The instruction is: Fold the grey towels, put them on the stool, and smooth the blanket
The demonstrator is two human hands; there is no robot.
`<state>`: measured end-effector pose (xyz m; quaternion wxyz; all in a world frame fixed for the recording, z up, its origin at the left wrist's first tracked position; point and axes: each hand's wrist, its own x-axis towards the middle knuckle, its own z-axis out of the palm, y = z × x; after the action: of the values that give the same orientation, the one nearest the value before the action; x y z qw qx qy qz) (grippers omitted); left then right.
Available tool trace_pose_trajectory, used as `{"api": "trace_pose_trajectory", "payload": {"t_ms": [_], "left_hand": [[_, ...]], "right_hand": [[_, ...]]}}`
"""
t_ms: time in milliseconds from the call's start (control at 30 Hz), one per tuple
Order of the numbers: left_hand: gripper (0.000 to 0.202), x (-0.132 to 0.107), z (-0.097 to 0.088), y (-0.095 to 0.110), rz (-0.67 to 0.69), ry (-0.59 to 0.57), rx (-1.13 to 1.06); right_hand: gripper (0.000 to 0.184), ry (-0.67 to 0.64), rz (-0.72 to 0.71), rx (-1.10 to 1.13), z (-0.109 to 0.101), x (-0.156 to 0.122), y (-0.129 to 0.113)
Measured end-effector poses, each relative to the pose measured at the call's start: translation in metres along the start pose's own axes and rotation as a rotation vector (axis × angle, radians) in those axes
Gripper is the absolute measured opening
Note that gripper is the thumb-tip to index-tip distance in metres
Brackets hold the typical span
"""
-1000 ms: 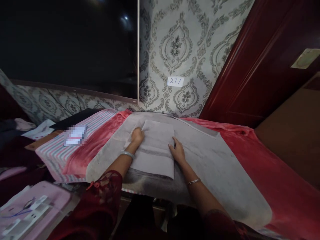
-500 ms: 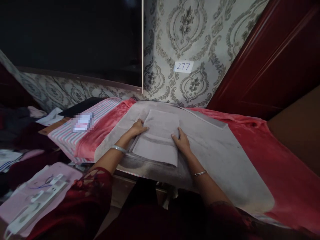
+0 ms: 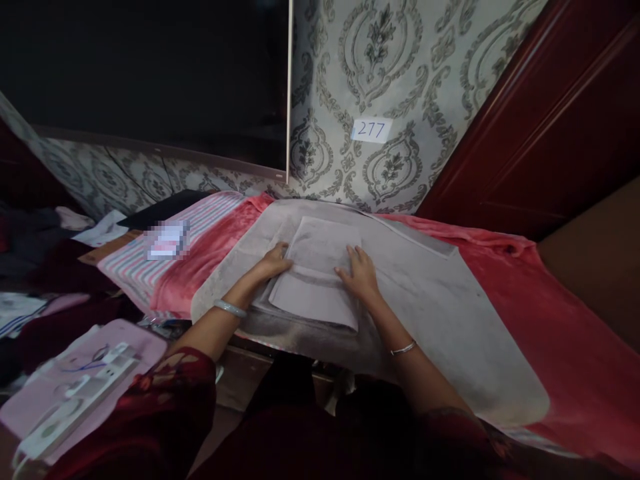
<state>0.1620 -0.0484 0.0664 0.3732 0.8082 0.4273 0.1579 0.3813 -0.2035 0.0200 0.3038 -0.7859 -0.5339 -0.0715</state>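
Note:
A folded light grey cloth (image 3: pixel 320 293) lies flat in several layers on a larger grey mat (image 3: pixel 430 327). At its left edge rests my left hand (image 3: pixel 273 261), thumb and fingers apart and touching the side of the fold. My right hand (image 3: pixel 361 275) lies on the cloth's right edge with its fingers spread over the top layer. Part of the mat beneath the cloth is hidden.
Red plush fabric (image 3: pixel 505 293) spreads under the mat. To the left are a striped cloth (image 3: pixel 130 263), a pixelated small item (image 3: pixel 167 240) and a white power strip (image 3: pixel 80 403) on a pink board (image 3: pixel 145 343). A dark TV screen (image 3: pixel 150 80) stands behind.
My right hand has shifted from gripping the cloth's right edge to lying spread on top of it. My left hand has slid slightly left along the left edge. The cloth stays almost in place.

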Motion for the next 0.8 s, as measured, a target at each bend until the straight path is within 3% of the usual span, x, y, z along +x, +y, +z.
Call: {"api": "trace_pose_trajectory", "payload": {"t_ms": [167, 300, 367, 500, 667, 800], "left_hand": [[0.089, -0.019, 0.002, -0.006, 0.119, -0.062, 0.086], [0.082, -0.023, -0.003, -0.014, 0.139, -0.114, 0.173], [0.073, -0.019, -0.01, -0.014, 0.133, -0.077, 0.243], [0.048, 0.003, -0.013, 0.006, 0.112, 0.038, 0.334], [0.053, 0.049, 0.014, 0.046, 0.463, -0.14, 0.233], [0.058, 0.089, 0.03, 0.053, 0.425, -0.176, 0.461]], "right_hand": [[0.07, -0.335, -0.169, -0.136, 0.003, -0.022, -0.048], [0.066, -0.474, -0.181, -0.175, -0.003, -0.031, -0.055], [0.066, -0.504, -0.18, -0.173, -0.008, -0.027, -0.055], [0.063, -0.501, -0.197, -0.168, -0.014, -0.008, -0.062], [0.067, -0.56, -0.364, -0.11, -0.004, -0.003, -0.078], [0.067, -0.591, -0.383, -0.078, 0.004, -0.011, -0.079]]}}
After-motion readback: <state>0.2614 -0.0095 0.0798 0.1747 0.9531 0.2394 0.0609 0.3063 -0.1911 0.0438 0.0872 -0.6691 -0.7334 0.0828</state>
